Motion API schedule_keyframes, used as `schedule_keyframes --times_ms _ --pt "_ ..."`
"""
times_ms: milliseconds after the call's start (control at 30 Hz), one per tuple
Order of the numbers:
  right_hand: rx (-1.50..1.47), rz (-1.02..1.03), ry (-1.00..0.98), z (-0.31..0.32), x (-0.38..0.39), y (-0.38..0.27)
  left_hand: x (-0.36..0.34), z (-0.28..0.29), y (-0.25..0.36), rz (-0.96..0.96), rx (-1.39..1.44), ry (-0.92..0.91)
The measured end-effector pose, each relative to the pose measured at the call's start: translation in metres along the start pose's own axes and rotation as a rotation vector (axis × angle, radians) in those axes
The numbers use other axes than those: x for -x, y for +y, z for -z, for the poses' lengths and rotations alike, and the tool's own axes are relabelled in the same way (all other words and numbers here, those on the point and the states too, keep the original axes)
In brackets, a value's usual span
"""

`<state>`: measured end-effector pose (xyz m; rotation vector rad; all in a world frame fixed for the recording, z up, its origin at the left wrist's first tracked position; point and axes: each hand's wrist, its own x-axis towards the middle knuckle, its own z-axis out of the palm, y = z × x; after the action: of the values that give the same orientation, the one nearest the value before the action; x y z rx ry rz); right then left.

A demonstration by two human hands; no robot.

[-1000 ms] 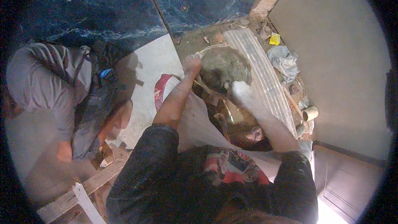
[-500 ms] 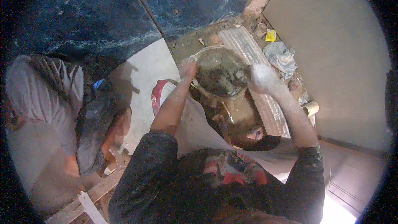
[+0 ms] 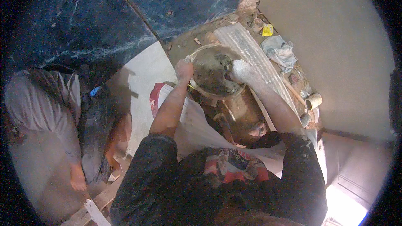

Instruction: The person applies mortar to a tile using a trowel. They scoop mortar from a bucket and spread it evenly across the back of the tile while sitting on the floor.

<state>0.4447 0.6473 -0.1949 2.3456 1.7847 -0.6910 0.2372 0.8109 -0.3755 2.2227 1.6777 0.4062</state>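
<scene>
Head view: one round tub [image 3: 205, 48], its pale rim tipped toward the wearer, placed just above the centre. Contents: grey, mortar-like mix [image 3: 209, 69], wet and lumpy.

Left hand [image 3: 184, 69]: set at nine o'clock on the tub; fingers curled closed over the rim, which is gripped. Right hand [image 3: 243, 72]: set at three o'clock, whitened as if by dust, against the mix. Its fingers are mostly hidden behind the knuckles; how far they are closed, and whether a tool is held, cannot be told.

Step in hand, as judged: mix being worked or scooped by the right hand, the tub being steadied by the left. Next move, as judged: a firm hold on the rim is called for, with the mix drawn from the edge toward the middle.

Surroundings, by clock from the tub: ribbed strip [image 3: 245, 50], one to four; crumpled plastic bag [image 3: 279, 53], two; cream cylindrical pot [image 3: 313, 101], four; red-and-white sack [image 3: 155, 94], eight.
</scene>
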Motion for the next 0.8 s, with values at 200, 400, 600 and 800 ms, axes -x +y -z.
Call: schedule_keyframes --times_ms 200,400,600,800 --pt "0.060 0.014 0.008 -0.034 0.012 0.008 0.007 0.031 0.053 0.283 0.197 -0.104" --pt "-0.086 -0.053 0.035 0.011 0.080 0.014 0.005 0.018 0.049 0.319 0.251 -0.133" --pt "-0.188 -0.059 -0.008 0.026 0.092 0.028 -0.013 -0.020 0.001 0.102 0.097 -0.075" --pt "-0.285 -0.141 0.103 -0.031 0.065 0.017 0.010 0.019 0.040 -0.036 -0.048 -0.001"
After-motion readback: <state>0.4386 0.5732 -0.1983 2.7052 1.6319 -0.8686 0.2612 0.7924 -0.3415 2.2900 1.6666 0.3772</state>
